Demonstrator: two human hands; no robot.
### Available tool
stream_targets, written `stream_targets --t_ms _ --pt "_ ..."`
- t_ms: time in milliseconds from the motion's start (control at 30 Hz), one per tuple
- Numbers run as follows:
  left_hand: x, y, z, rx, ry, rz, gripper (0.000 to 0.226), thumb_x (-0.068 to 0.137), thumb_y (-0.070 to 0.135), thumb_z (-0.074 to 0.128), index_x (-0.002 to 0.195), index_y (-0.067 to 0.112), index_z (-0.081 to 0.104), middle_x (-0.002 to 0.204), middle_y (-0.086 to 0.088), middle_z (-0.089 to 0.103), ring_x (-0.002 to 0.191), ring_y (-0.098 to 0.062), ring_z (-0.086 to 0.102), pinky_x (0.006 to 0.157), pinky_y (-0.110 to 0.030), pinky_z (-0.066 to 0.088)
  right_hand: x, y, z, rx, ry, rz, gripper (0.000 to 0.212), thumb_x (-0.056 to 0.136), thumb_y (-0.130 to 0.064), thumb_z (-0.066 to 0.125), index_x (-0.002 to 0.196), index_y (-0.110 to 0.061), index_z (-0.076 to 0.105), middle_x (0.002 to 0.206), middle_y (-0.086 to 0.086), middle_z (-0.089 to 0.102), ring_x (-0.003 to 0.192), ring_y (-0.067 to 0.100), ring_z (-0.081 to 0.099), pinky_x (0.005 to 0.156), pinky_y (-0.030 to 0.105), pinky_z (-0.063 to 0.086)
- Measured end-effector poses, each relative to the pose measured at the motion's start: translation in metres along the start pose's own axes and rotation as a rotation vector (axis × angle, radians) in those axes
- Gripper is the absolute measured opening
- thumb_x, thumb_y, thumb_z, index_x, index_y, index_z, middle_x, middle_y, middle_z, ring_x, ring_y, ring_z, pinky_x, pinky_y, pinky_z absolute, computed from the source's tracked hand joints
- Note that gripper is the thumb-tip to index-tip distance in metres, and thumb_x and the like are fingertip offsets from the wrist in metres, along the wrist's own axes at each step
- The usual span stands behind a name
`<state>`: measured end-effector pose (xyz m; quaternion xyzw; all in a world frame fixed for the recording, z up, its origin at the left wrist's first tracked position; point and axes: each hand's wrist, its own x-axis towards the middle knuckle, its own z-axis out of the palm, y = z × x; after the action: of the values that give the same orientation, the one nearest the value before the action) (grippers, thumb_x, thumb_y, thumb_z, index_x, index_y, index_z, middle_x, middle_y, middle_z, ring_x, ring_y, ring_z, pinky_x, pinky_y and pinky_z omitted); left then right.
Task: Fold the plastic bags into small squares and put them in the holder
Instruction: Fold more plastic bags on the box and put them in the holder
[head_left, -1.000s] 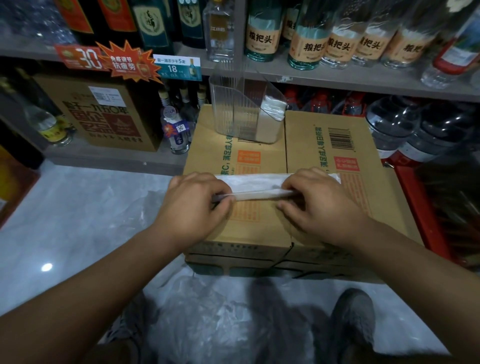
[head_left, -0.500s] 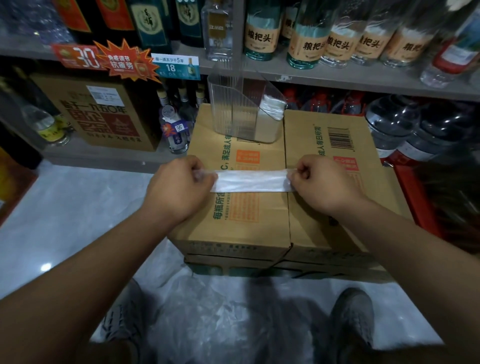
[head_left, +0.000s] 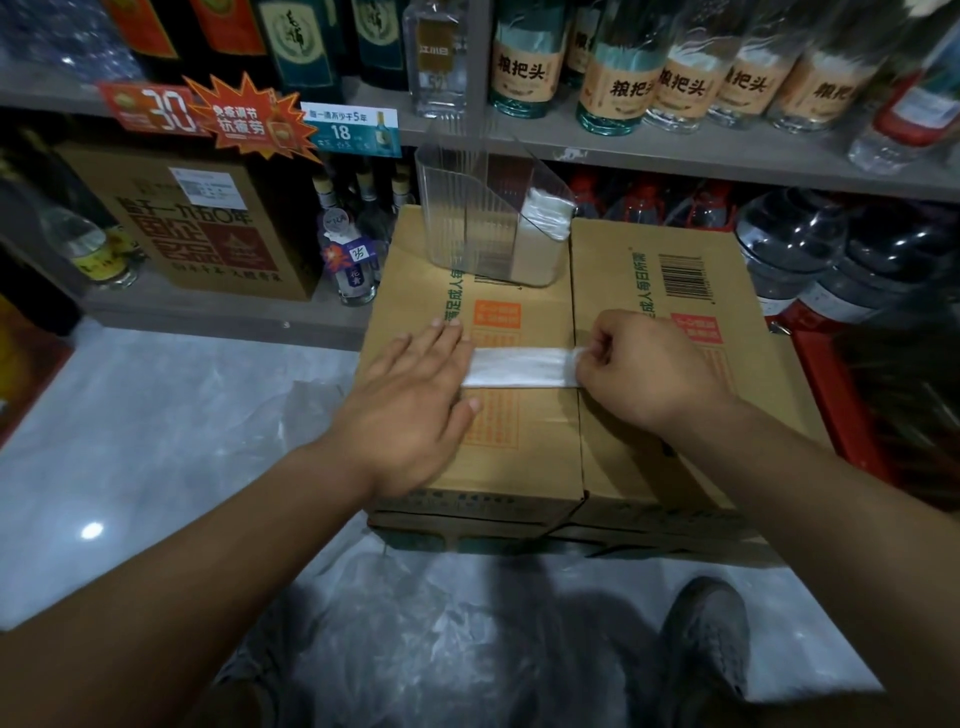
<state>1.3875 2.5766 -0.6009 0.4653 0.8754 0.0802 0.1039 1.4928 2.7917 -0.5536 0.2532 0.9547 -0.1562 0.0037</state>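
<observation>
A second ago both my hands were bunched over the plastic bag (head_left: 519, 367), pressing its fold on the cardboard box (head_left: 524, 441). Then I pulled it out into a narrow strip, pinching each end. Now my left hand (head_left: 410, 400) has let go and lies flat, palm down, on the strip's left end. My right hand (head_left: 644, 371) has closed tighter on the right end, perhaps lifting it slightly.
</observation>
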Motion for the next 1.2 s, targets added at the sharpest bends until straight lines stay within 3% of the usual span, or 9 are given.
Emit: stream_targets --t_ms 133,233,300,433,667,800,933,1067,1200 --pt "-0.001 0.002 0.003 0.081 -0.028 -0.003 0.086 0.089 0.061 -0.008 0.162 0.016 -0.008 0.169 -0.001 -0.015 0.154 -0.011 -0.019 0.125 -0.036 -0.012 -0.012 -0.016 0.003 -0.181 0.108 -0.124 0.037 0.097 -0.035 0.052 0.131 -0.019 0.053 0.123 0.008 0.053 0.116 0.027 0.048 0.091 0.039 0.044" --pt "-0.001 0.005 0.003 0.139 -0.034 -0.010 0.088 0.085 0.059 -0.013 0.161 0.014 -0.008 0.169 -0.004 -0.015 0.154 -0.013 -0.019 0.125 -0.038 -0.011 -0.028 -0.034 0.017 -0.143 -0.049 -0.398 0.061 0.101 -0.046 0.031 0.156 -0.021 0.027 0.163 0.005 0.023 0.151 0.024 0.014 0.121 0.039 0.014" --pt "-0.001 0.005 0.004 0.162 -0.040 -0.013 0.089 0.084 0.058 -0.014 0.161 0.014 -0.008 0.169 -0.004 -0.017 0.154 -0.013 -0.020 0.125 -0.041 -0.010 -0.033 -0.036 0.031 -0.167 -0.241 -0.442 0.068 0.105 -0.052 0.018 0.162 -0.019 0.002 0.169 0.000 -0.008 0.154 0.016 -0.017 0.125 0.038 -0.009" --pt "-0.002 0.004 0.005 0.161 -0.039 -0.030 0.088 0.085 0.059 -0.013 0.161 0.015 -0.009 0.169 -0.003 -0.017 0.154 -0.013 -0.020 0.125 -0.045 -0.009 -0.032 -0.019 0.037 -0.224 -0.327 -0.409 0.085 0.090 -0.068 -0.003 0.160 -0.021 -0.012 0.165 -0.006 -0.025 0.148 0.011 -0.030 0.124 0.040 -0.015" --pt "-0.004 0.004 0.004 0.105 -0.009 -0.058 0.089 0.087 0.063 -0.005 0.162 0.015 -0.005 0.170 -0.004 -0.012 0.155 -0.015 -0.013 0.125 -0.040 -0.008 -0.031 0.008 0.032 -0.170 -0.247 -0.333 0.079 0.098 -0.065 0.012 0.160 -0.021 -0.010 0.167 -0.008 -0.019 0.150 0.006 -0.026 0.125 0.041 -0.012" --pt "-0.007 -0.002 0.001 -0.128 0.145 -0.014 0.080 0.091 0.061 0.033 0.157 0.017 0.027 0.162 -0.004 0.029 0.149 -0.021 0.021 0.123 -0.043 0.018 -0.029 0.009 0.027 -0.118 -0.193 -0.343 0.069 0.102 -0.061 0.026 0.158 -0.023 0.015 0.170 -0.004 -0.003 0.154 0.011 -0.012 0.126 0.044 -0.008" --pt "-0.010 -0.015 -0.009 -0.291 0.213 -0.001 0.047 0.084 0.048 0.063 0.126 0.025 0.061 0.133 0.006 0.057 0.126 -0.020 0.048 0.106 -0.047 0.042 -0.025 0.003 0.020 -0.150 -0.064 -0.358 0.060 0.095 -0.062 0.049 0.145 -0.030 0.042 0.168 0.001 0.010 0.154 0.022 0.004 0.123 0.045 0.005" --pt "-0.012 -0.019 -0.011 -0.257 0.270 -0.008 0.017 0.088 0.030 0.074 0.105 0.028 0.073 0.128 0.007 0.061 0.123 -0.020 0.051 0.099 -0.043 0.040 -0.023 -0.008 0.020 0.012 0.085 -0.388 0.045 0.086 -0.044 0.073 0.126 -0.026 0.064 0.136 -0.002 0.049 0.127 0.021 0.037 0.106 0.041 0.033" --pt "-0.011 -0.016 -0.012 -0.200 0.282 -0.024 0.010 0.091 0.033 0.071 0.100 0.029 0.075 0.126 0.009 0.062 0.122 -0.018 0.049 0.094 -0.039 0.034 -0.020 -0.016 0.033 0.129 0.065 -0.404 0.029 0.087 -0.032 0.077 0.114 -0.021 0.071 0.114 -0.004 0.055 0.116 0.017 0.046 0.099 0.039 0.044"
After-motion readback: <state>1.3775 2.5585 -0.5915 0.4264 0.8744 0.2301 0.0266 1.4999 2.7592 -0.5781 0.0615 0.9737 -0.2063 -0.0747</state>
